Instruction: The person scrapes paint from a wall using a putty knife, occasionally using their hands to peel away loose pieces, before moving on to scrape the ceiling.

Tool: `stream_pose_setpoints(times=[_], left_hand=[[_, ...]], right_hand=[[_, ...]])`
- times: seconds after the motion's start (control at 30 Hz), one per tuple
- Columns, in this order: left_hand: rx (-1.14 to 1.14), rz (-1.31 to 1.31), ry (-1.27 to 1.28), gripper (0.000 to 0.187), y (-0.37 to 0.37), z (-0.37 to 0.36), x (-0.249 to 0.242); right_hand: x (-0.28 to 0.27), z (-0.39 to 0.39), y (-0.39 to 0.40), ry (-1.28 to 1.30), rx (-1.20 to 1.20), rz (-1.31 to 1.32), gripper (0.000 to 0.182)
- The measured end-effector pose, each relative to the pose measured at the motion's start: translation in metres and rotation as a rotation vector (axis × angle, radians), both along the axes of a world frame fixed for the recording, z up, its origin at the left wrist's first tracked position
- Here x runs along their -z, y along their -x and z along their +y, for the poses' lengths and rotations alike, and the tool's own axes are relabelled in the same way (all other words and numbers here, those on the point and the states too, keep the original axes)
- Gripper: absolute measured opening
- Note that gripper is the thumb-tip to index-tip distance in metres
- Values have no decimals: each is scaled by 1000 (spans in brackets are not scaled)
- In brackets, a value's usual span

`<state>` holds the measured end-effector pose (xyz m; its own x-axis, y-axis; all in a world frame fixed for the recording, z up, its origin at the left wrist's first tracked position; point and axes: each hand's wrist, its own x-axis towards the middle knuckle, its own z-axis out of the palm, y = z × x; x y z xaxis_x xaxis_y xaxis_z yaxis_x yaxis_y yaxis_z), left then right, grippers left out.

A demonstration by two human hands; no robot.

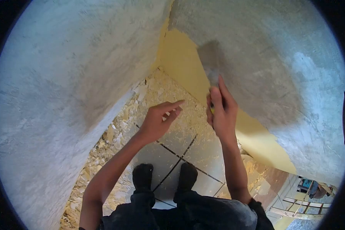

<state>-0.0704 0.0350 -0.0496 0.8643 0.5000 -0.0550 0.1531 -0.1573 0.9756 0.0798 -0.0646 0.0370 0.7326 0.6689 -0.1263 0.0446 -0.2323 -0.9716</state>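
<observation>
My right hand (224, 111) grips a scraper (211, 59) by its handle, thumb along the top. Its wide flat blade lies against the right wall (257, 73), at the border between grey bared surface and yellow paint (182, 57); the blade is slightly blurred. My left hand (161, 119) hangs in the air above the floor, fingers loosely bent and apart, the index finger pointing toward the corner. Nothing shows in it.
Pale yellow flakes (107, 153) heap along the left wall (65, 76) and scatter over grey floor tiles (203, 157). My dark-covered feet (143, 176) stand on the tiles. A wooden ladder-like frame (303, 205) and some items lie at the lower right.
</observation>
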Motion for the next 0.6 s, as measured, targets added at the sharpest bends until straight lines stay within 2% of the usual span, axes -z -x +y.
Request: stream_pose_setpoints(times=[0.17,0.27,0.37,0.47,0.57,0.6], left_hand=[[1,-15,24,37,-3,2,-3],[12,59,43,37,-3,5,-9],[21,20,-7,37,-6,3,-9],[9,11,-26,37,-2,5,-4],[1,34,51,37,-2,5,-5],[0,33,44,37,-1,5,-5]], right_hand=[[-1,-8,2,-26,45,26,50],[9,-7,0,5,4,-36,49],[4,-1,5,-23,4,-84,49],[5,-7,2,27,27,5,48],[4,8,-1,9,-47,-114,48],[1,-4,2,19,-1,-39,48]])
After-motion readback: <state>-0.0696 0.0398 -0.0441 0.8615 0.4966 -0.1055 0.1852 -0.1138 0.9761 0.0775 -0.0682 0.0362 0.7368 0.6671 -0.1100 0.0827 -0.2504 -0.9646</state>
